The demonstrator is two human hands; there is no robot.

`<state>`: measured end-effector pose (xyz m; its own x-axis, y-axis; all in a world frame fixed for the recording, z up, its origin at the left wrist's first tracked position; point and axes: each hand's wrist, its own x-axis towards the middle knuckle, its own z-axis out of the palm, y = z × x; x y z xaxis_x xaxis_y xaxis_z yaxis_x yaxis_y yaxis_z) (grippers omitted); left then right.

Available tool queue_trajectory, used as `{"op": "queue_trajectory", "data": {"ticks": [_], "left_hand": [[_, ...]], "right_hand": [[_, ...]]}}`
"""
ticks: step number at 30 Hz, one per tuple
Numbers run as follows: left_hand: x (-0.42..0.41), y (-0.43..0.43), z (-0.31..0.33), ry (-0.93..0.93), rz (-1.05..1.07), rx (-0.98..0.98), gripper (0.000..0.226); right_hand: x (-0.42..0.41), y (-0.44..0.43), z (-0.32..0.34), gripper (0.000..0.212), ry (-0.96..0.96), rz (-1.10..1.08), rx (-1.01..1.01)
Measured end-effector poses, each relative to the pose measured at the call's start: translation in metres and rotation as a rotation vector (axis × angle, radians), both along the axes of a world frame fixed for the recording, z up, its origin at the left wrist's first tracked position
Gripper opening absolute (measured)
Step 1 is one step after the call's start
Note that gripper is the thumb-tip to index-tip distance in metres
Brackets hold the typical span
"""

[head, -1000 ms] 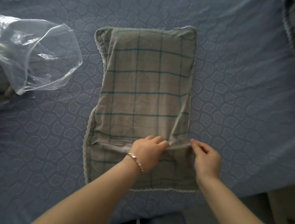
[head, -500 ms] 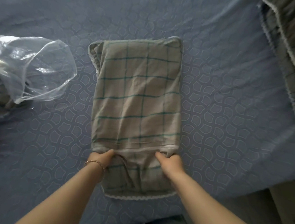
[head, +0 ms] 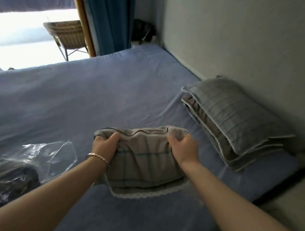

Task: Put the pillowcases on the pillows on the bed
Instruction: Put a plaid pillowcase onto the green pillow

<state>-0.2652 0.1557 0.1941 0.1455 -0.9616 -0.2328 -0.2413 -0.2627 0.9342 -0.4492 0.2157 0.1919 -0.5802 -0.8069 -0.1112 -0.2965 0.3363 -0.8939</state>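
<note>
L hand [head: 105, 144] & R hand [head: 184, 145] each clamp curled fingers round the far end of a checked cased pillow [head: 144, 162] held over the blue bed [head: 94, 95], lace hem sagging toward the wrists; gripped at one end only, the insert may slip out.

A pillow [head: 144, 157] lies mid-bed [head: 94, 95], a plastic bag [head: 39, 159] to its left, stacked pillows [head: 234, 115] right by the wall [head: 256, 41].

A home bedroom: bed [head: 112, 97], stacked pillows [head: 236, 119], blue curtain [head: 108, 17].
</note>
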Motion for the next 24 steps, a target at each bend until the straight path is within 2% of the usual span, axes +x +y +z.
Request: {"op": "queue_trajectory", "data": {"ticks": [3,7,11,15,20,24], "left_hand": [[-0.047,0.019,0.029,0.006,-0.063,-0.037,0.024],[-0.119,0.058,0.056,0.075,-0.188,-0.120,0.020],[-0.203,0.093,0.073,0.104,-0.274,-0.257,0.032],[-0.285,0.120,0.095,0.220,-0.297,-0.332,0.049],[-0.371,0.108,0.123,0.249,-0.398,-0.369,0.042],[-0.429,0.070,0.140,0.251,-0.491,-0.350,0.026]], "right_hand": [[-0.049,0.021,0.039,0.021,0.042,-0.009,-0.074],[-0.132,0.064,0.078,0.030,0.135,0.001,-0.111],[-0.231,0.110,0.109,0.043,0.164,-0.036,-0.157],[-0.311,0.137,0.147,0.035,0.251,-0.089,-0.196],[-0.397,0.133,0.183,0.026,0.309,-0.185,-0.308],[-0.453,0.105,0.201,0.025,0.369,-0.237,-0.336]]}}
